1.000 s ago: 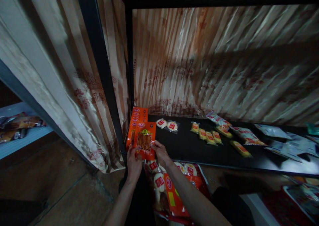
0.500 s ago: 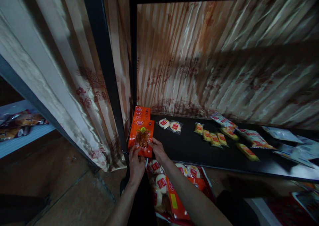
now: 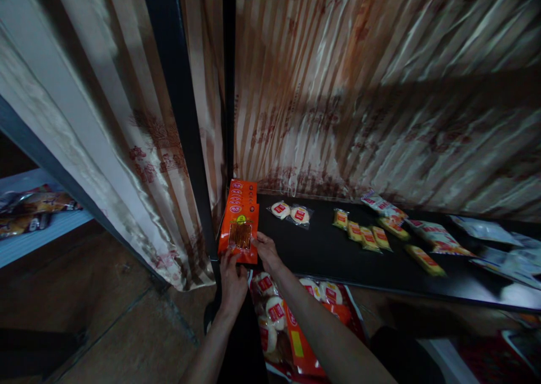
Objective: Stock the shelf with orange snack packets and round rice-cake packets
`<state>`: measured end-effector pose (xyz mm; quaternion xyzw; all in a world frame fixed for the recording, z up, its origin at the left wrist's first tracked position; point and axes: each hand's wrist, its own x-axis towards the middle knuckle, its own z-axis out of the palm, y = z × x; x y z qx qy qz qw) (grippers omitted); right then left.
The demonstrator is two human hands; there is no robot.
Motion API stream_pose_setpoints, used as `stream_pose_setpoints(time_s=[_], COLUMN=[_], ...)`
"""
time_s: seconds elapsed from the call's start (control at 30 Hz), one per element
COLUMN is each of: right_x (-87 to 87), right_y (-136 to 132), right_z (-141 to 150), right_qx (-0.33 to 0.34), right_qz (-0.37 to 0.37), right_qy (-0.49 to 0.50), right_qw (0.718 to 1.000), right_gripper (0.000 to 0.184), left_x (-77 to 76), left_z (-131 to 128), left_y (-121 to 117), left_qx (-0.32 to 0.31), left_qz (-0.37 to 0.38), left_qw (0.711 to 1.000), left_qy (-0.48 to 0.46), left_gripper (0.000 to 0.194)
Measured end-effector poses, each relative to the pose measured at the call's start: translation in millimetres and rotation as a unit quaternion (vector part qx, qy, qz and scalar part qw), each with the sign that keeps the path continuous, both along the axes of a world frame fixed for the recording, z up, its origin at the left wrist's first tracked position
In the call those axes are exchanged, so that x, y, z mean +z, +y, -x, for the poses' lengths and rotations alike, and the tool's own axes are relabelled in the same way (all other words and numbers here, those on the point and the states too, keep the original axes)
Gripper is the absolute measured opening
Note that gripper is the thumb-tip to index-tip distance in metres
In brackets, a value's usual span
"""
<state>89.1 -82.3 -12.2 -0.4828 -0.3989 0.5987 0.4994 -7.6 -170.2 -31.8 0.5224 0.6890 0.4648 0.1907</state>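
Note:
An orange snack packet (image 3: pixel 240 234) with a clear window showing brown strips lies at the left end of the black shelf (image 3: pixel 313 254). It overlaps several like orange packets (image 3: pixel 243 191) fanned out behind it. My left hand (image 3: pixel 234 282) has its fingers curled on the packet's lower edge. At the right edge, my right hand (image 3: pixel 269 252) pinches the same packet between thumb and fingers. Just right of it on the shelf are two round white crackers (image 3: pixel 300 215) in clear wrappers. Under my right forearm sits an open bag (image 3: pixel 359 316) holding wrapped crackers and orange packets.
Small yellow packets (image 3: pixel 367 237) and red-and-white bags (image 3: pixel 439 237) lie farther right on the shelf, then pale packets (image 3: pixel 486 230). A black post (image 3: pixel 186 102) stands close left. Pleated curtains (image 3: pixel 321 91) hang behind. Brown packs rest on another shelf (image 3: pixel 46 232) at far left.
The front orange packet has shifted slightly up and back toward the stack, with both hands still on it. The view has shifted slightly.

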Motion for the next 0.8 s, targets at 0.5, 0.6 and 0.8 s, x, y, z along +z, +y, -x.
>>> stream_pose_setpoints(time_s=[0.5,0.6,0.8], right_x=[-6.2,-6.3,-0.4], right_y=[2.7,4.2,2.7], right_z=[4.9,1.8,2.2], right_qx=[0.013,0.009,0.007], right_qz=[-0.028,-0.031,-0.042], right_qy=[-0.236,-0.334,-0.445], right_qw=[0.971,0.942,0.894], right_gripper=[0.018,0.010,0.019], left_x=[-8.1,-9.4,-1.9], left_z=[5.1,4.7,-2.5], left_y=[1.3,-0.1,-1.2], left_qx=[-0.003,-0.001,-0.009], left_qz=[-0.013,-0.008,-0.009], left_qw=[0.998,0.997,0.991], left_qy=[0.059,0.078,0.130], left_gripper=[0.035,0.036,0.041])
